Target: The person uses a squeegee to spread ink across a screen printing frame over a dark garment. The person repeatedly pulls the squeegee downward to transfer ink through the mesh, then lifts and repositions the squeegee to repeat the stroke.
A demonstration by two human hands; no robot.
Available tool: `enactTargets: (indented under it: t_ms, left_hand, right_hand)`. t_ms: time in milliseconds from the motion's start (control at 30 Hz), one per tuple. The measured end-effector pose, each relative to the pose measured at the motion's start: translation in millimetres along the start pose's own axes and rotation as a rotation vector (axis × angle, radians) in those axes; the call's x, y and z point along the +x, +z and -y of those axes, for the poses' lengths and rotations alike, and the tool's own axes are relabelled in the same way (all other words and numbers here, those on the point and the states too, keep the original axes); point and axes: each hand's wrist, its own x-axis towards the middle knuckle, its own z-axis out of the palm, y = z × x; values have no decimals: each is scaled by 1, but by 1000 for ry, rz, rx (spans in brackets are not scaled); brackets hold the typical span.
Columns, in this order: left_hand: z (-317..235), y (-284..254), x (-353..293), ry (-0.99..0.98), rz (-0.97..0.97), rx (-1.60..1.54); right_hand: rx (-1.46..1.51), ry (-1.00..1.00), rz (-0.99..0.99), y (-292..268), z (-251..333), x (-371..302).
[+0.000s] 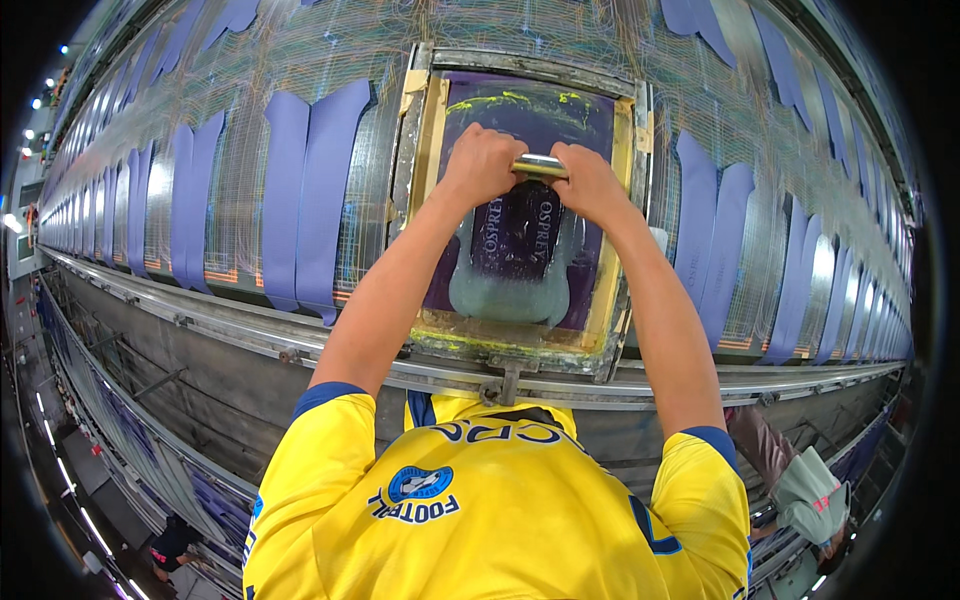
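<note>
Left hand point(485, 165) and right hand point(588, 182) were wrapped around opposite ends of a metal bar point(540, 164), neither nearer. Bar lay between them, over the screen frame point(622, 140), closer to its far edge than near; long axis left-to-right, roughly parallel to both.

At four o'clock, a co-worker in a pale-green shirt point(812, 490); at eight, a dark-shirted person point(177, 540); at nine, a glowing white lamp point(11, 221).

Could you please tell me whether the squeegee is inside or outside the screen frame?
Inside: the left hand and right hand hold its metal handle within the screen frame.
</note>
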Motion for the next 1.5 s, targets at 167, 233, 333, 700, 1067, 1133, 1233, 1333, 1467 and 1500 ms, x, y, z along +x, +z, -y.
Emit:
enactTargets:
  t_ms: [167, 233, 333, 700, 1067, 1133, 1233, 1333, 1467, 1500]
  left_hand:
    - [-22, 7, -56, 16, -44, -4]
    - [-47, 12, -109, 23, -11, 7]
    - [-79, 16, -176, 6, -35, -51]
    - [-142, -34, -189, 12, 8, 59]
    - [-195, -16, -206, 64, 26, 17]
    - [-181, -18, -181, 54, 4, -12]
    - [-150, -25, -119, 66, -41, 15]
    - [-133, -46, -59, 89, -91, 36]
    - [-118, -64, -44, -9, -85, 17]
    - [-116, -66, -50, -32, -90, -2]
  right_hand:
    - [-4, 19, 3, 24, 28, -48]
    - [-56, 27, 60, 46, 49, -101]
    - [-43, 21, 35, 74, 82, -165]
    - [-217, 854, -711, -27, 2, -183]
    - [228, 614, -783, -48, -55, -217]
    - [253, 599, -794, -49, -54, -218]
    - [256, 603, -800, -49, -55, -215]
    - [284, 556, -815, -51, -53, -214]
    - [363, 581, -727, -53, -33, -210]
    - [372, 576, -726, -56, -27, -207]
